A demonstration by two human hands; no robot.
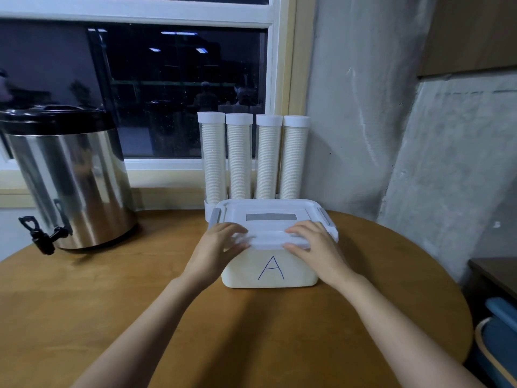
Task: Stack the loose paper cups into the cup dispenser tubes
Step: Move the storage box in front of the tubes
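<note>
A white plastic box (270,271) marked with a blue letter A stands in the middle of the round wooden table (117,298). Its white lid (271,217) with grey side latches sits on top. My left hand (216,246) grips the lid's front left edge, thumb under the rim. My right hand (314,245) holds the front right edge the same way. Behind the box stand several clear dispenser tubes (239,161) with white caps, each filled with stacked white paper cups. The box's contents are hidden, and no loose cups show.
A steel drink urn (70,177) with a black lid and black tap stands at the table's left back. A dark window lies behind, a concrete wall (391,135) at the right. Blue items (500,337) sit low beyond the table's right edge.
</note>
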